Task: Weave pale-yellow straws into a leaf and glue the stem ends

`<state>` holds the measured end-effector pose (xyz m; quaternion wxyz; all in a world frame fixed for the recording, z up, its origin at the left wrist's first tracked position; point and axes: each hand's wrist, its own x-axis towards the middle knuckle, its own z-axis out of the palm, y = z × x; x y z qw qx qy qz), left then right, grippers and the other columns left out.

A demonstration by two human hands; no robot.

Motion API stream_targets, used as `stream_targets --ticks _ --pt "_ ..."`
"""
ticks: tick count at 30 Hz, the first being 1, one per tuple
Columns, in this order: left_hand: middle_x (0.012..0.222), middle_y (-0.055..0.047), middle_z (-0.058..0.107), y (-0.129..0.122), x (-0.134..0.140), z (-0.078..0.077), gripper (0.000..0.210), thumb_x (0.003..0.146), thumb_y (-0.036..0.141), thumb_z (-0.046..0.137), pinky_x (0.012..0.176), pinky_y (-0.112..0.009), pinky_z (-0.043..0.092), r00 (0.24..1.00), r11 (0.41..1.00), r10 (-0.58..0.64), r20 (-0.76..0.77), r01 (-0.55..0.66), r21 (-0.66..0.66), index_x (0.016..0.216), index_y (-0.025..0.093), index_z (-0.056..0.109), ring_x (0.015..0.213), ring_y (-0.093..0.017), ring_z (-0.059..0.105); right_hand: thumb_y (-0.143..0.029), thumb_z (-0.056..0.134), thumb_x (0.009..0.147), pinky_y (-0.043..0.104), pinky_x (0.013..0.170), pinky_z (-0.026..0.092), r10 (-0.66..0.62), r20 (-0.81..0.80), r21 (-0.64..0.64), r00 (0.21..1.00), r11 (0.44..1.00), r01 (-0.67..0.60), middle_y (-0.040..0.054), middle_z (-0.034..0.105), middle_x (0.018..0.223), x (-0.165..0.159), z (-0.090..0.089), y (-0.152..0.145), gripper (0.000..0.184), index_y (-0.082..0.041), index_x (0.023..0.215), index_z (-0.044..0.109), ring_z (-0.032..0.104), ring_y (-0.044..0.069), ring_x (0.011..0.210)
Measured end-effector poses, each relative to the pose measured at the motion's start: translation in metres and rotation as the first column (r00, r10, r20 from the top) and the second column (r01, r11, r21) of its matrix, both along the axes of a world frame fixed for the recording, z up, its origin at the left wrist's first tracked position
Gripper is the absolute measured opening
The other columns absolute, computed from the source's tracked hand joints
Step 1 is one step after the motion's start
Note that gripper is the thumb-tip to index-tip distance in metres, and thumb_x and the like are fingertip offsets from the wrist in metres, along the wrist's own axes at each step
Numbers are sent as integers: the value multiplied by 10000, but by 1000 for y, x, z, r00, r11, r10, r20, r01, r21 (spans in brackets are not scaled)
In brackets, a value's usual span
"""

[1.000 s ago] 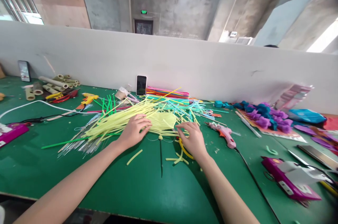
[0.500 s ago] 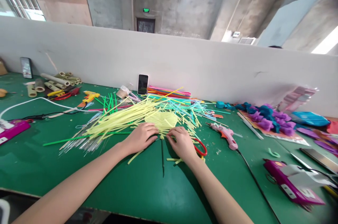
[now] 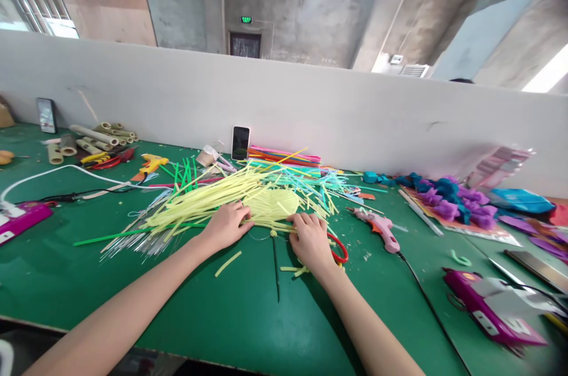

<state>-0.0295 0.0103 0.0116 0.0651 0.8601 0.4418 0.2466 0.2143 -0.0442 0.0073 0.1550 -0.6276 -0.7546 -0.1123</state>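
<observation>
One flat yellow piece (image 3: 271, 203) just beside left fingers (image 3: 240, 210) and right fingers (image 3: 305, 220)

Half a second ago our left hand (image 3: 227, 225) is closer to the dark green stem (image 3: 276, 268); now it sits further left, clear of the short pale yellow strip (image 3: 228, 264). The stem's lower tip points further right. Our right hand (image 3: 310, 240) is nearer the stem than a second ago, with a red loop handle (image 3: 341, 248) now showing beside it.
</observation>
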Motion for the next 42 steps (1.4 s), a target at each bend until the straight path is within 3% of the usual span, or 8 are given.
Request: stream_targets --ticks 4,10,15,19,26,30,36,42 --pt "848 -48 680 -5 3 3 238 893 464 567 636 -301 388 998 996 3 57 2 -93 896 235 633 758 -236 631 -342 597 950 443 898 530 -7 17 2 1000 1000 7 80 627 1208 1 3 0 291 -177 1188 611 630 215 1042" --pt "658 1 667 -5 5 3 293 957 441 418 536 -285 316 988 976 32 152 1 -216 957 247 637 534 -196 583 -350 588 953 413 861 532 6 -44 8 999 1000 -5 66 638 1145 4 5 1 266 -174 1150 616 634 194 975" --pt "624 -2 655 -3 4 2 257 908 403 489 548 -283 310 982 968 30 186 18 -249 791 250 658 548 -202 584 -212 579 891 370 834 453 45 -105 16 993 999 -44 56 652 1018 3 7 -4 169 -196 1048 641 598 213 960" --pt "628 -3 664 -3 4 1 223 887 384 511 551 -285 326 975 963 34 218 27 -270 808 246 668 550 -199 583 -182 559 825 355 825 400 63 -147 28 987 998 -60 66 665 1025 1 10 -6 216 -218 1023 638 584 229 960" --pt "783 -25 704 -1 3 -2 128 793 368 650 616 -299 391 952 958 66 298 24 -287 818 242 651 642 -203 612 -328 582 951 424 892 503 -13 -219 50 976 998 24 60 648 1114 4 11 -1 230 -169 1112 623 621 205 1011" --pt "901 -36 693 2 2 -5 255 727 361 715 661 -311 414 920 947 115 375 13 -321 944 244 651 672 -197 601 -354 595 950 441 890 530 -86 -251 28 964 995 96 80 628 1201 8 6 3 300 -172 1188 607 630 217 1038" --pt "966 -72 728 8 1 -3 494 719 434 723 640 -304 463 820 839 254 514 78 -539 1135 206 588 737 -206 671 -359 606 943 449 890 533 -31 -370 4 928 999 35 83 619 1220 12 -2 7 326 -170 1208 599 629 222 1044" --pt "1036 -127 728 10 -6 12 593 744 509 727 693 -328 518 668 718 425 611 164 -677 1209 182 559 889 -249 706 -246 607 879 357 779 573 79 -613 78 786 996 -39 102 670 1121 12 4 6 418 -179 1283 521 645 233 1060"
